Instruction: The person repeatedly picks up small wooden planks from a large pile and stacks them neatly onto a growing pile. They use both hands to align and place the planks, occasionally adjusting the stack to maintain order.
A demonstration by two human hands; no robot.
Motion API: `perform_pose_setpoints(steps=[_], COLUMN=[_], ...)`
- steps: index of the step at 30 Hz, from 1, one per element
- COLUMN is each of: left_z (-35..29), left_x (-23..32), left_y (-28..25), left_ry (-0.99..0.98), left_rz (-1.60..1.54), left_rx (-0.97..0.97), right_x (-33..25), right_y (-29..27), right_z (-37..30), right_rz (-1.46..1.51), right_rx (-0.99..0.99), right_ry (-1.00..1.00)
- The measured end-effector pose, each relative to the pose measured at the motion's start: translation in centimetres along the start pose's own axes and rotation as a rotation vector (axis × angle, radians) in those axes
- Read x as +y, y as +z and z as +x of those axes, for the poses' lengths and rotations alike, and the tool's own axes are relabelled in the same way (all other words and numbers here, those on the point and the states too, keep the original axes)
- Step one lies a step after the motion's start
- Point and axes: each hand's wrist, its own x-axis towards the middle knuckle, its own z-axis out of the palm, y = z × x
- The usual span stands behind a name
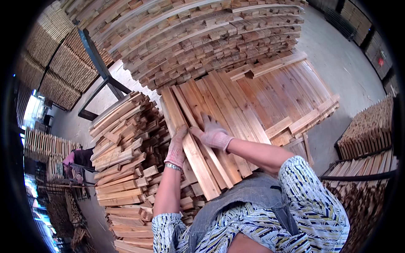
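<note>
My left hand [176, 147], in a pale pink-white knit glove, is closed on the left edge of a long light wooden board [200, 168]. This board lies lengthwise on a layer of boards in front of me. My right hand [215, 135], gloved the same way, rests on top with its fingers spread. Its thumb reaches toward a narrow strip of wood [216, 163] beside the held board. Further right, more planks [236, 118] lie side by side. The fingertips of my left hand are partly hidden by the board's edge.
Loose wood pieces are piled at the left [118, 158]. A tall lumber stack [211, 48] stands beyond the boards. Crosswise battens [314, 116] lie on the right of the layer. A dark metal frame [99, 59], another person [80, 159] and right-side wood stacks [367, 130] are visible.
</note>
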Motion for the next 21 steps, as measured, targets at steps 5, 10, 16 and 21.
perform_pose_setpoints(steps=[5,10,16,21], left_z=[-2.5,-3.4,-3.1,-3.3], left_x=[0.0,-1.3,-3.7,-4.6], left_y=[0.2,1.4,4.5,7.5], left_ry=[0.004,0.035,0.134,0.05], left_rz=[-0.118,-0.174,-0.092,-0.057], left_rx=[-0.075,-0.079,-0.061,-0.058], right_x=[0.6,3.5,6.0,6.0], right_y=[-2.2,-3.1,-5.6,-9.2], right_z=[2.2,3.0,3.0,0.7], right_rz=[0.196,0.394,0.306,0.156], right_rx=[-0.094,-0.139,-0.125,-0.102], right_ry=[0.226,0.173,0.065,0.049])
